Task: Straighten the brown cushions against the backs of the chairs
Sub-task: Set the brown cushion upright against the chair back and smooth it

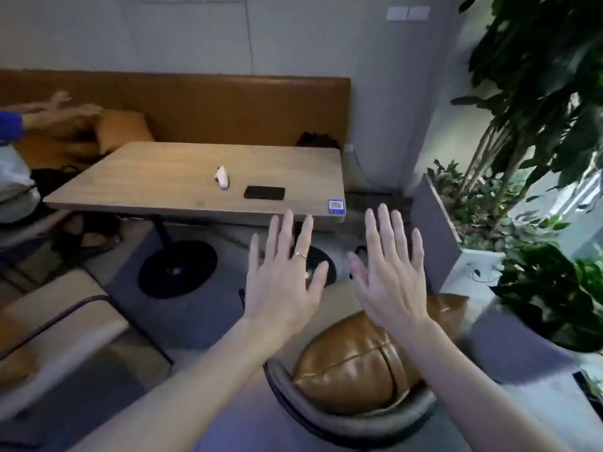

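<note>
A shiny brown leather cushion (352, 370) lies in the grey round-backed chair (326, 415) right below me, resting against the chair's back rim. My left hand (280, 282) and my right hand (388, 272) hover above and beyond it, palms down, fingers spread, holding nothing. A ring sits on one finger of my left hand. Another brown cushion (124, 128) leans on the bench at the far left, beside another person's blurred hands (62, 115).
A wooden table (163, 177) stands ahead with a white device (222, 178) and a black phone (264, 192) on it. A brown padded bench back (228, 106) runs along the wall. A planter with leafy plants (522, 190) fills the right. A beige chair (62, 318) is at left.
</note>
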`<state>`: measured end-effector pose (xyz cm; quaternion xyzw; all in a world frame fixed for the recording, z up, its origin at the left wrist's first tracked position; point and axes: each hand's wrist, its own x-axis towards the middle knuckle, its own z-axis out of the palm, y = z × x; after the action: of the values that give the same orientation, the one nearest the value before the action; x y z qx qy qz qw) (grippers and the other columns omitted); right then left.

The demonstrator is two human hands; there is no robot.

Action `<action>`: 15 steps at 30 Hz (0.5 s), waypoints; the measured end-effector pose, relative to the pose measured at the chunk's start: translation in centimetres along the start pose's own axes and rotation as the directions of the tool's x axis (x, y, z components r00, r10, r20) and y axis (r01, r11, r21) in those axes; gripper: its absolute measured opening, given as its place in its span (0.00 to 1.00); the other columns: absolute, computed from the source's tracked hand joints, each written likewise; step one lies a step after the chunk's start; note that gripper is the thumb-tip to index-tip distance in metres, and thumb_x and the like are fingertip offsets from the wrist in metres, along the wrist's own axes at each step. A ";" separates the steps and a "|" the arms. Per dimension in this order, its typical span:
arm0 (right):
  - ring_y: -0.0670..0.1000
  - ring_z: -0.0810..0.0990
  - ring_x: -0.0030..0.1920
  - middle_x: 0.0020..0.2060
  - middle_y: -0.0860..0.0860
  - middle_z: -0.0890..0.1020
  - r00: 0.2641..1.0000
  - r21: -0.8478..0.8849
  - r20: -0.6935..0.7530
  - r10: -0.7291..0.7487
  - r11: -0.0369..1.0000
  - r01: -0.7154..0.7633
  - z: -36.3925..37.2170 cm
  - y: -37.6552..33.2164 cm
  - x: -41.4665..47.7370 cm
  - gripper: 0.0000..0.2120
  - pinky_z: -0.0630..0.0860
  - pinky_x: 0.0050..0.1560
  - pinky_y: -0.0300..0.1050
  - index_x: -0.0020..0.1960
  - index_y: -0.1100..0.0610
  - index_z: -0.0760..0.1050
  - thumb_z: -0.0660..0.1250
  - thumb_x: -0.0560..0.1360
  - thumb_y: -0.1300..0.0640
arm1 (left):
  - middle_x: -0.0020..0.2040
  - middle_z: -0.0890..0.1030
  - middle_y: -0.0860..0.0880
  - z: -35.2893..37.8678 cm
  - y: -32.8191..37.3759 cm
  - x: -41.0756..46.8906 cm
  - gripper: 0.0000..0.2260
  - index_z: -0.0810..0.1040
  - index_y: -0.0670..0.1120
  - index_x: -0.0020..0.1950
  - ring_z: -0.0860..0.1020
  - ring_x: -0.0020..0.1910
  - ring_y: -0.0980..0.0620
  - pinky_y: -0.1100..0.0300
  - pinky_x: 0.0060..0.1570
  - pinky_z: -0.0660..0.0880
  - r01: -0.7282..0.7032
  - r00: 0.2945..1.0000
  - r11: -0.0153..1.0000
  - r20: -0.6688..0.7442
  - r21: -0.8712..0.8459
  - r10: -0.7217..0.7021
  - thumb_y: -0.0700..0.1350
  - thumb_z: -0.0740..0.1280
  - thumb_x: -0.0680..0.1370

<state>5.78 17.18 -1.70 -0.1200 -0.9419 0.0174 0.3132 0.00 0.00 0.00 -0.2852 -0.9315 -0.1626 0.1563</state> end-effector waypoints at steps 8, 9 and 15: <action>0.59 0.57 0.81 0.81 0.56 0.61 0.941 -0.059 0.301 0.155 0.988 -0.143 9.0 6.5 -10.1 0.32 0.55 0.77 0.66 0.81 0.53 0.58 0.55 0.81 0.41 | 0.84 0.43 0.49 13.0 4.2 -6.4 0.31 0.40 0.57 0.82 0.42 0.82 0.47 0.43 0.77 0.46 0.246 0.864 0.964 0.474 -0.102 -0.170 0.63 0.49 0.83; 0.59 0.56 0.81 0.81 0.56 0.61 0.930 -0.067 0.328 0.168 0.986 -0.155 9.9 7.0 -11.3 0.32 0.55 0.77 0.66 0.81 0.53 0.58 0.54 0.81 0.40 | 0.84 0.43 0.49 14.2 4.4 -7.1 0.30 0.40 0.57 0.82 0.42 0.82 0.46 0.42 0.77 0.45 0.265 0.842 0.960 0.505 -0.087 -0.187 0.64 0.47 0.83; 0.57 0.55 0.82 0.80 0.55 0.62 0.893 -0.059 0.380 0.241 0.970 -0.236 13.3 7.9 -15.0 0.31 0.49 0.79 0.64 0.80 0.51 0.63 0.49 0.82 0.38 | 0.84 0.55 0.49 18.3 4.4 -9.0 0.31 0.48 0.58 0.82 0.51 0.82 0.47 0.40 0.75 0.52 0.215 0.847 0.974 0.482 0.078 -0.225 0.64 0.35 0.79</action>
<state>11.21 21.82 -22.07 -0.2305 -0.9632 0.0736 0.1174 6.06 6.28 -18.91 -0.2069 -0.9688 -0.0926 -0.1002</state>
